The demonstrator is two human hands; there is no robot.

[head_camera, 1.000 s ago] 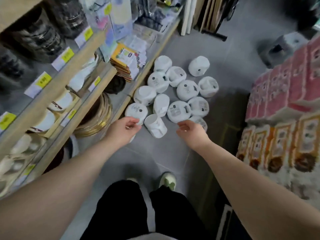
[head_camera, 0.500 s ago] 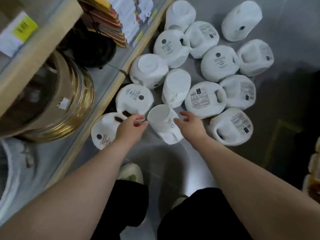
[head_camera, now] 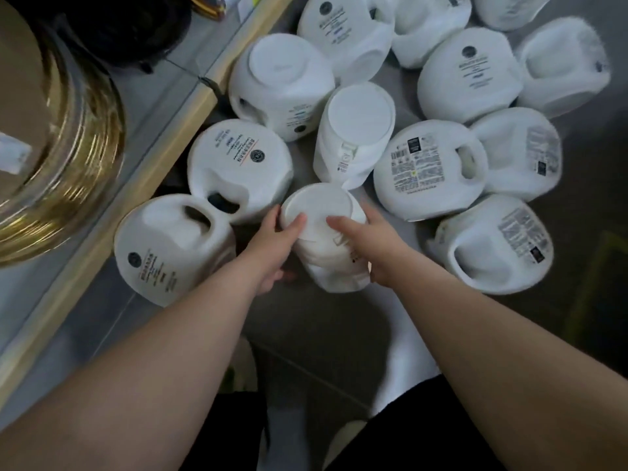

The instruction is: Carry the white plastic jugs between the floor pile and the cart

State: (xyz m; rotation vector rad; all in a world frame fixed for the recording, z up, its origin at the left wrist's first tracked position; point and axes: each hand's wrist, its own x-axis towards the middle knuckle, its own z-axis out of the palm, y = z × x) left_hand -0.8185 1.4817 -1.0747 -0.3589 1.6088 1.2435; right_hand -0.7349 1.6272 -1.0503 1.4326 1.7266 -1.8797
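Note:
A white jug (head_camera: 323,212) lies on the grey floor with its flat base turned toward me. My left hand (head_camera: 275,246) grips its left side, thumb laid across the base. On the other side my right hand (head_camera: 373,246) grips the jug, its thumb also on the base. Several more white jugs with handles and printed labels lie on their sides all around; the nearest are one by my left wrist (head_camera: 173,249) and one to the right (head_camera: 492,246).
A low shelf with a wooden front edge (head_camera: 163,178) runs diagonally along the left. On it stand a stack of gold-rimmed glass bowls (head_camera: 68,158) and a dark object (head_camera: 129,25). My black-trousered legs and a shoe (head_camera: 343,440) are below.
The view has dropped closer to the floor. Both hands have closed in from either side and taken hold of the white jug that lay between them.

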